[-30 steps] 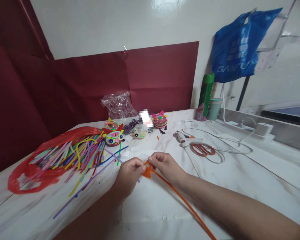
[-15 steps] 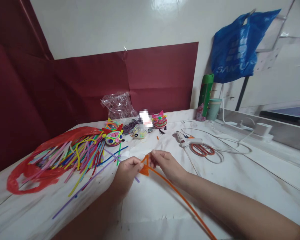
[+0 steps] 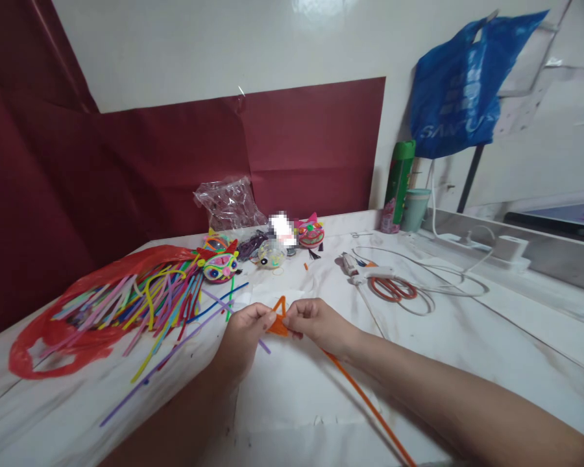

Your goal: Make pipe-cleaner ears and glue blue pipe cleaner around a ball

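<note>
Bent orange strip (image 3: 278, 326) between left grip (image 3: 244, 332) and right grip (image 3: 317, 324), in the fingertip pinch of both.

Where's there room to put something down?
There's bare room between the right forearm and orange-red coil, and between the left forearm and orange fuzzy stick. It's crowded left, with colourful thin sticks and red plastic bag, and farther back, around the pink-eared round ornament.

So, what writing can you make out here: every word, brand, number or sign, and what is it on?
"SAN", then a creased part and what looks like a "U": on the hanging blue bag; the full word is unclear.
Not readable: the label on the green spray can, too small and blurred.
No other words or numbers can be read.
</note>
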The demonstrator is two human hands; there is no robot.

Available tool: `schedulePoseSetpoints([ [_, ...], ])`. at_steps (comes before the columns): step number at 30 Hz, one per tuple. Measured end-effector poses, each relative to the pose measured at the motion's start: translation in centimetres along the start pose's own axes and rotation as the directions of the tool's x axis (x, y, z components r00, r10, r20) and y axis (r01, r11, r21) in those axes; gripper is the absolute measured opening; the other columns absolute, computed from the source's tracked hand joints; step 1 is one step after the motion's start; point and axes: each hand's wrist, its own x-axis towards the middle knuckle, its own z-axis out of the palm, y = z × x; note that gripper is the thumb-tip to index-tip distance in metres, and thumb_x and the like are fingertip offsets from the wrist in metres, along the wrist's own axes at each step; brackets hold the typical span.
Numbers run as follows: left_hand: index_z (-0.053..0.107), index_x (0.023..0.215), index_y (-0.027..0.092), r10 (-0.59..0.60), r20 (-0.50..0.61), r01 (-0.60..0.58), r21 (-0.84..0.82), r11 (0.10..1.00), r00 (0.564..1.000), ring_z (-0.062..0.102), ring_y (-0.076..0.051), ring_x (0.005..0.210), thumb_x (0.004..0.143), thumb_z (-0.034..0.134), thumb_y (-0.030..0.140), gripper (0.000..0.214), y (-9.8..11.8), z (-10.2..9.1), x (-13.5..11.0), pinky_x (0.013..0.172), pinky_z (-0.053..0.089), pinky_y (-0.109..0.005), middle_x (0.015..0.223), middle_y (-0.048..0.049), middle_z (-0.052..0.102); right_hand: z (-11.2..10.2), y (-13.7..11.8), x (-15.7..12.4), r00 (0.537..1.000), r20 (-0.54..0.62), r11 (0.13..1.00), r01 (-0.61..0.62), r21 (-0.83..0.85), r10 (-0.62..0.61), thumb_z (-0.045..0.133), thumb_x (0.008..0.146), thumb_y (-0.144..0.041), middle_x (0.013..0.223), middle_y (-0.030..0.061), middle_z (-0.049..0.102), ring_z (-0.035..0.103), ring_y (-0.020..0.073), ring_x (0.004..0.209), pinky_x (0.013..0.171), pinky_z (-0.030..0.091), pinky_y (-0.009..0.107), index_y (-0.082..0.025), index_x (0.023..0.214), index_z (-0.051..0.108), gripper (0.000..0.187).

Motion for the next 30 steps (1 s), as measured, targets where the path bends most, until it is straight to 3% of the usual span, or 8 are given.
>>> schedulePoseSetpoints([
  [5,0.060,0.069,0.016,-0.107,0.019,0.107,-0.032,0.994,0.994,0.058,-0.016,0.062,0.068,0.070,0.039,0.026,0.07,0.74,-0.25,0.065,0.044,-0.027,0.062,-0.0014,0.064,-0.13,0.58,0.39,0.998,-0.047,0.997,0.049,-0.057,-0.052,0.067,0.064,-0.025,0.051,-0.0041,0.055,0.045,0.0085,0.050,0.051,0.033,0.022,-0.017,0.056,0.058,0.014],
  [11,0.061,0.069,0.017,-0.080,-0.003,0.080,-0.009,0.997,0.997,0.057,-0.015,0.062,0.070,0.068,0.034,0.019,0.00,0.45,-0.03,0.066,0.044,-0.027,0.062,-0.0005,0.064,-0.01,1.05,0.69,0.999,-0.032,0.998,0.035,-0.053,-0.036,0.070,0.062,-0.032,0.052,-0.0033,0.056,0.046,0.0092,0.051,0.051,0.035,0.023,-0.017,0.062,0.062,0.017],
  [18,0.061,0.065,0.015,-0.091,-0.030,0.089,-0.050,0.995,0.995,0.054,-0.013,0.061,0.067,0.070,0.029,0.017,-0.46,0.56,0.02,0.062,0.040,-0.024,0.060,0.0002,0.062,-0.09,1.11,0.54,0.995,-0.059,0.992,0.073,-0.104,-0.079,0.065,0.064,-0.028,0.054,-0.0035,0.055,0.043,0.0091,0.051,0.051,0.032,0.023,-0.017,0.060,0.058,0.013],
  [24,0.064,0.073,0.015,-0.111,0.038,0.114,-0.113,0.987,0.993,0.058,-0.015,0.066,0.064,0.072,0.026,0.016,-0.12,0.72,-0.16,0.067,0.041,-0.026,0.068,-0.0023,0.068,-0.07,0.98,0.49,0.994,-0.084,0.992,0.067,-0.105,-0.076,0.060,0.064,-0.023,0.053,-0.0039,0.054,0.043,0.0090,0.050,0.051,0.033,0.023,-0.018,0.061,0.058,0.007],
  [30,0.060,0.065,0.015,-0.117,-0.039,0.116,-0.028,0.993,0.992,0.053,-0.013,0.059,0.067,0.071,0.033,0.021,-0.56,0.58,0.00,0.061,0.038,-0.025,0.060,0.0003,0.062,0.11,0.88,0.35,0.995,-0.075,0.988,0.050,-0.148,-0.061,0.056,0.063,-0.015,0.051,-0.0047,0.054,0.043,0.0083,0.050,0.051,0.034,0.021,-0.017,0.058,0.057,0.005],
])
